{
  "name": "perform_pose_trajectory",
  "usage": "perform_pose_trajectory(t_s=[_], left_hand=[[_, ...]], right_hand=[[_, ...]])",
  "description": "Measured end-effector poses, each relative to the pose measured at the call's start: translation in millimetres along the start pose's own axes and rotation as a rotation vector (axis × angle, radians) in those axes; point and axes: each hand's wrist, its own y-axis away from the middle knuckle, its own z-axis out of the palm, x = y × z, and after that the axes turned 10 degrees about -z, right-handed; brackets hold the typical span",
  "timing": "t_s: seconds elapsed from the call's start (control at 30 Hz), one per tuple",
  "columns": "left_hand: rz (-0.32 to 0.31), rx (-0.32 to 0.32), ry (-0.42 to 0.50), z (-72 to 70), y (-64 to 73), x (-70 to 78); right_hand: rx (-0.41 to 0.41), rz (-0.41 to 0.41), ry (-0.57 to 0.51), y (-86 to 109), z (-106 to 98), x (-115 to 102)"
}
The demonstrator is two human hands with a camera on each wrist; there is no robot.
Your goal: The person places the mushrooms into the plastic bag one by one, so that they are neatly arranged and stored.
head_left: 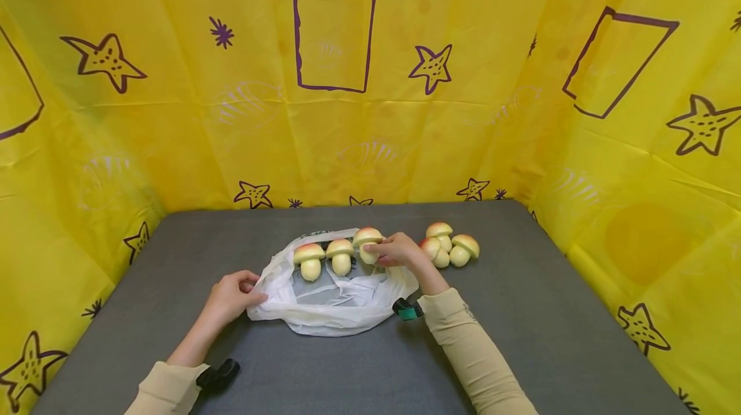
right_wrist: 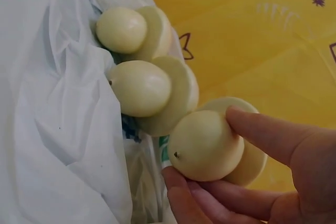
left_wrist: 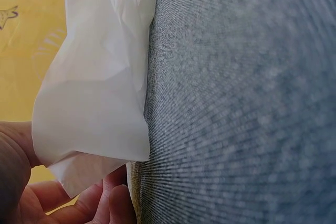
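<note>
A white plastic bag (head_left: 332,320) lies on the table with its mouth spread wide. Two toy mushrooms (head_left: 310,262), with pale stems and reddish-yellow caps, sit side by side at the far inner part of the bag. My right hand (head_left: 404,251) holds another toy mushroom (head_left: 367,237) between thumb and fingers, just right of those two. In the right wrist view the held mushroom (right_wrist: 202,148) shows its stem end towards the camera. My left hand (head_left: 230,298) pinches the bag's left edge; in the left wrist view, white plastic (left_wrist: 97,98) hides part of the thumb and fingers.
Three more toy mushrooms (head_left: 460,251) stand clustered on the table, right of the right hand. The dark grey table (head_left: 324,373) is bordered at the back and sides by a yellow patterned cloth (head_left: 347,145). Dark bands (head_left: 217,374) sit at both wrists.
</note>
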Motion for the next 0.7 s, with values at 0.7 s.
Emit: perform_pose_trajectory(t_s=[0.7], left_hand=[[-0.006, 0.009, -0.005, 0.2, 0.4, 2.5]], right_hand=[[0.116, -0.055, 0.415, -4.0, 8.6, 8.1]])
